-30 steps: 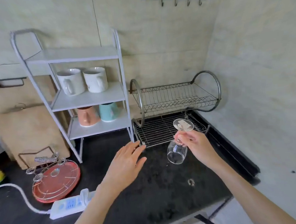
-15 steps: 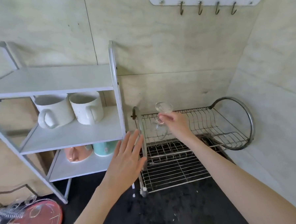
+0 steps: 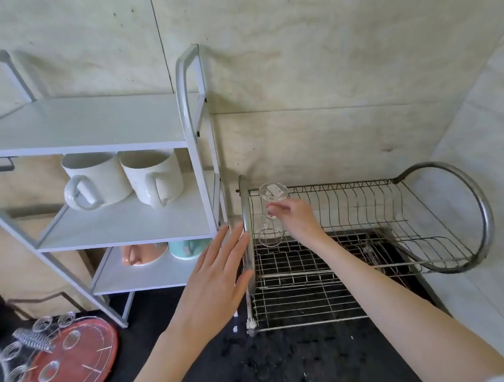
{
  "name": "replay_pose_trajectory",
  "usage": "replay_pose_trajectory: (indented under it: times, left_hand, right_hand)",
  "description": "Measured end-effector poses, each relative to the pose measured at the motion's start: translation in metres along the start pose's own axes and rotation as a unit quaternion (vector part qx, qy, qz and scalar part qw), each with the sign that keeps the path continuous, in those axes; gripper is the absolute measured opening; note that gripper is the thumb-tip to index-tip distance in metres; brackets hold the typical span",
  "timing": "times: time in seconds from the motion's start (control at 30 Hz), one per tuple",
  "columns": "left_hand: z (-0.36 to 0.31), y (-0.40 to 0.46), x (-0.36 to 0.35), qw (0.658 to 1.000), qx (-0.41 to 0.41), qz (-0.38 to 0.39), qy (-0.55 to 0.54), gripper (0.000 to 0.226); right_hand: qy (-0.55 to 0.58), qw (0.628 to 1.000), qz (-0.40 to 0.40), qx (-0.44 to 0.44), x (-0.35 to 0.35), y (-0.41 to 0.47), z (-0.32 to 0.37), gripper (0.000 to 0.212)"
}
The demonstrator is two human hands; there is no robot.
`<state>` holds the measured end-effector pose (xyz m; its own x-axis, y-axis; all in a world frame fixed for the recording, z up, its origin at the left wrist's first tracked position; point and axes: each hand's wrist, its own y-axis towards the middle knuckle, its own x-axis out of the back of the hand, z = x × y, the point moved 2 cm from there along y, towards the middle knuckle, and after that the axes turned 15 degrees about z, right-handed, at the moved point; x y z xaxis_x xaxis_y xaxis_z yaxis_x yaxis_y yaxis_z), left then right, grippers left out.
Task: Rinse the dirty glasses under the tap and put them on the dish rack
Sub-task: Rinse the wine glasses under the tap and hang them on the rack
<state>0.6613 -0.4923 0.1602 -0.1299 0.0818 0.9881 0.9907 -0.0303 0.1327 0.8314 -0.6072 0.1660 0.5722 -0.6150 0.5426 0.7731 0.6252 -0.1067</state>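
Pale wall panels are closing the scene in at the back and on the right, meeting in a corner just behind the dish rack (image 3: pixel 364 243). That rack is sitting on a dark speckled counter (image 3: pixel 283 364), hemmed between the right wall and a white shelf unit (image 3: pixel 115 215) on its left. Its left hoop is standing just beside the shelf unit's near post, with only a narrow gap between them. Free counter is lying in front of the rack — toward the viewer.

One stemmed glass (image 3: pixel 271 216), clear and turned upside down with its round foot uppermost, is hanging over the left end of the rack, its bowl just above the lower wire grid. The right hand (image 3: pixel 296 220) is pinching the stem just under the foot. The left hand (image 3: pixel 217 280) is holding nothing, fingers straight and together, hovering by the left hoop; whether it is touching the metal cannot be told.

Two white mugs (image 3: pixel 121 180) are sitting on the middle shelf, and a red tray (image 3: pixel 70 367) is lying at the lower left.
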Motion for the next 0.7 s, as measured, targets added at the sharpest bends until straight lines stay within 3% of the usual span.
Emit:
replay_pose_trajectory:
  times: [0.33, 0.47, 0.7]
  left_hand:
    - [-0.001, -0.003, -0.002, 0.999, 0.03, 0.021, -0.006, 0.06]
    - [-0.002, -0.006, 0.0, 0.998, 0.048, 0.039, 0.018, 0.061]
    - [-0.01, -0.012, 0.004, 0.998, 0.049, 0.05, -0.013, 0.063]
  right_hand:
    - [-0.006, 0.999, 0.037, 0.005, 0.003, 0.003, -0.008, 0.026]
    - [-0.022, 0.999, 0.047, -0.006, 0.008, -0.006, -0.009, 0.04]
    - [-0.191, 0.979, 0.066, 0.024, 0.011, -0.061, -0.005, 0.06]
